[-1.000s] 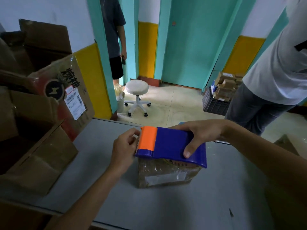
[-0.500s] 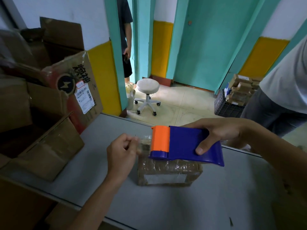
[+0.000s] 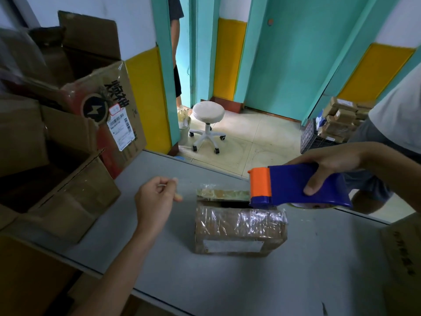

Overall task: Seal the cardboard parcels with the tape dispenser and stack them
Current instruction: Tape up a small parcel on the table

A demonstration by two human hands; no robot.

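Gripping the dispenser (image 3: pixel 296 185) in the right hand (image 3: pixel 335 165), fingers curled over the top, thumb on the near blue side, orange end just above the far edge of the parcel (image 3: pixel 239 231). Pinching the end of the clear tape (image 3: pixel 211 192) in the curled left hand (image 3: pixel 155 201), strip stretched across to the dispenser. Below, flat on the table (image 3: pixel 227 281) between both hands, that parcel.

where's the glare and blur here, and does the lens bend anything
Head view: glare streaks the clear tape over the parcel; the left hand pinching tape is motion-blurred at its fingertips; the tape dispenser is sharp; the wide lens splays the door frames outward.
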